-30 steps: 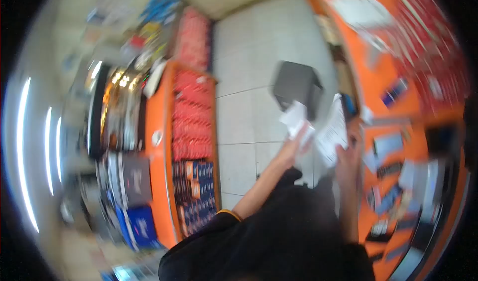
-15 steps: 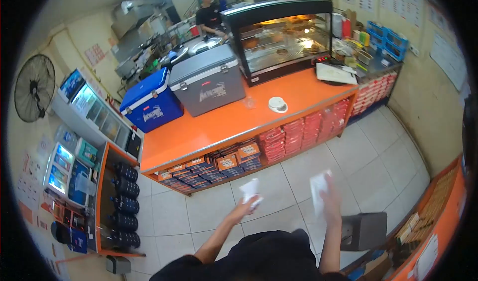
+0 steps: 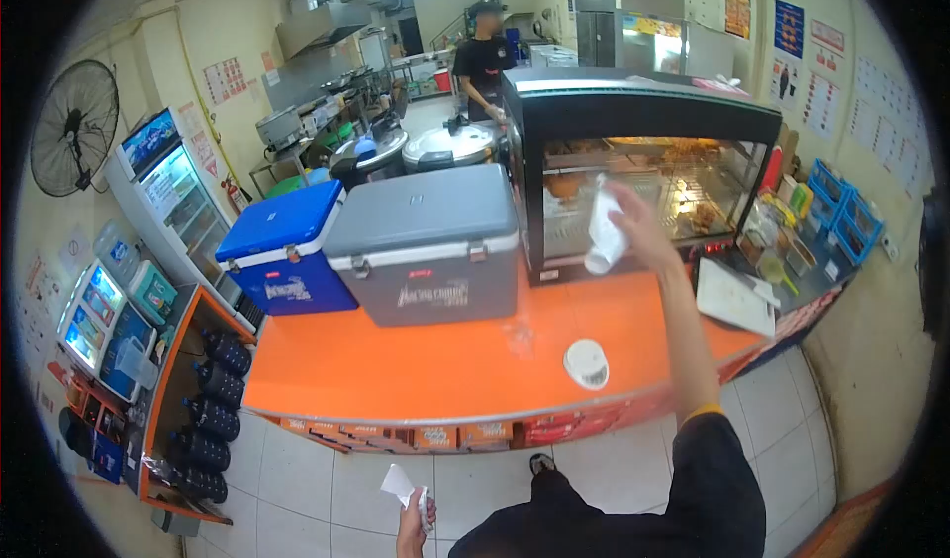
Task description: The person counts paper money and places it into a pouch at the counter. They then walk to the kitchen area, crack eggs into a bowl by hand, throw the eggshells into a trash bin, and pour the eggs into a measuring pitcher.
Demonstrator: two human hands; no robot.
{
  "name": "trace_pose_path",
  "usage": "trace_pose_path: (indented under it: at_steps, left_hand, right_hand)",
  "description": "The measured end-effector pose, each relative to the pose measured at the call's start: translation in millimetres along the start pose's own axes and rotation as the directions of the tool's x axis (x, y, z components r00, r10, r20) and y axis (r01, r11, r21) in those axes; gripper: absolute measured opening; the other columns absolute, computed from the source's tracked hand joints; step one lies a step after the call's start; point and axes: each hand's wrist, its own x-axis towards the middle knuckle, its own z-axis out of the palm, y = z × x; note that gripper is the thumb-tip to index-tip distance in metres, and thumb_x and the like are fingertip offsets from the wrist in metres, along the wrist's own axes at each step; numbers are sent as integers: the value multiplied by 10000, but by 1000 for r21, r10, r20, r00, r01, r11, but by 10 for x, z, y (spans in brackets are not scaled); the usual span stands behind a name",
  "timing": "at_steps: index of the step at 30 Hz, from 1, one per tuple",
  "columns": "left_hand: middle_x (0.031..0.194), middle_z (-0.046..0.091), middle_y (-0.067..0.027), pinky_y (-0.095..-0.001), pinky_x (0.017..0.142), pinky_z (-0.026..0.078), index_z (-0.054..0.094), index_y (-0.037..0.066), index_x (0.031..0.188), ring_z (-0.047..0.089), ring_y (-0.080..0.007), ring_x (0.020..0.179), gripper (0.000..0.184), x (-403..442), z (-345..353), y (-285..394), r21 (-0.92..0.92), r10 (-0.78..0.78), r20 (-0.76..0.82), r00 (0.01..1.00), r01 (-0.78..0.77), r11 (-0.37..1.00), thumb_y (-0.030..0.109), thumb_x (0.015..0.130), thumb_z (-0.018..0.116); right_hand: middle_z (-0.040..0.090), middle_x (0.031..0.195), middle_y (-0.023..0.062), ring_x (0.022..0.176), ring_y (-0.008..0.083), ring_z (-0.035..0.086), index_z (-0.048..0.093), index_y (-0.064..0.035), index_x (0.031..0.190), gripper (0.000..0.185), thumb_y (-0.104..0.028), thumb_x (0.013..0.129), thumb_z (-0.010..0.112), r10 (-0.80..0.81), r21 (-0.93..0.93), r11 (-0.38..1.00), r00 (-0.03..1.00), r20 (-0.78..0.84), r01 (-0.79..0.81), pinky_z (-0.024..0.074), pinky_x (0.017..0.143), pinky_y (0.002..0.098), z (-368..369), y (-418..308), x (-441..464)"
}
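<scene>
My right hand [image 3: 641, 230] is raised in front of the glass food warmer [image 3: 648, 177], its fingers closed round a white paper [image 3: 606, 230] that looks rolled or folded. Low in the view, my left hand [image 3: 414, 526] grips a crumpled white paper [image 3: 399, 482] over the tiled floor. A round white item with dark print [image 3: 587, 364] lies on the orange counter [image 3: 445, 360], below my right hand. Beside the warmer are a grey cooler [image 3: 426, 251] and a blue cooler [image 3: 282, 246].
Behind the counter stands a person in black [image 3: 482, 63] near large lidded pots [image 3: 450, 145]. A white board [image 3: 735, 296] lies right of the warmer. At left are a drinks fridge [image 3: 178, 192], a wall fan [image 3: 74, 128] and a shelf with several dark bottles [image 3: 213, 415].
The view has swung from the side to face the counter and come closer. My right hand has risen with its paper from above the floor to before the warmer; my left hand stays low.
</scene>
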Motion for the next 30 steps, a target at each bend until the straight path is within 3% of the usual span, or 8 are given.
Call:
trace_pose_path:
  at_steps: [2,8,10,15,19,24,26,30]
  left_hand:
    - [632,479,-11,-245,419,330,508,115,865,453,-112,503,284,202,362,212,-63,2,13,1000,-2,998,375,929,601]
    - [635,502,-18,-237,424,347,500,107,861,475,-108,511,294,472,1228,709,-9,63,-56,996,-63,998,377,943,585]
    - [638,498,-16,-235,428,346,490,103,873,473,-104,519,296,500,1365,774,-28,103,-78,992,-105,994,373,947,585]
    - [638,495,-15,-237,424,349,483,103,882,480,-104,525,293,595,1479,686,-37,95,-132,987,-101,994,370,947,584]
    - [638,497,-16,-239,418,353,480,102,887,485,-103,522,286,678,1522,685,-56,80,-146,986,-89,994,359,942,594]
    - [633,496,-15,-238,420,351,482,101,890,485,-101,523,290,676,1655,785,-53,104,-160,982,-114,992,367,943,587]
    - [629,495,-13,-237,420,350,484,103,886,484,-100,522,292,675,1680,768,-47,98,-173,980,-107,993,371,945,584]
    - [626,495,-7,-236,422,351,494,110,878,482,-95,521,290,723,1696,807,-28,89,-153,984,-94,995,379,944,582]
  right_hand:
    - [544,1324,99,1184,166,535,439,-45,1431,541,-1,905,557,-30,-105,994,998,51,36,407,1031,316,-190,-255,683]
    - [553,1299,69,1104,128,568,471,-53,1423,547,28,886,541,-63,467,884,990,128,-4,458,936,272,-436,29,2034]
    - [579,1266,62,1015,104,604,541,-63,1374,534,37,851,569,107,-92,990,994,-28,-109,475,865,249,-502,278,2169]
    - [599,1236,67,959,95,602,561,-53,1352,538,68,828,581,-138,-446,892,982,-128,68,469,855,237,-588,635,2292]
    - [584,1261,87,1067,115,563,509,-26,1388,527,80,873,543,28,255,966,999,25,-34,424,950,237,-483,268,2290]
    - [572,1280,92,1012,142,592,596,-59,1315,490,20,832,571,-71,-298,952,997,26,76,473,898,272,-558,364,2343]
    - [565,1238,112,991,225,610,674,-95,1218,450,-18,781,604,-206,-735,669,978,-38,112,492,896,330,-520,268,2261]
    - [561,1211,119,998,293,599,651,-84,1228,423,-71,810,592,-382,-929,332,924,30,167,497,898,376,-351,177,2252]
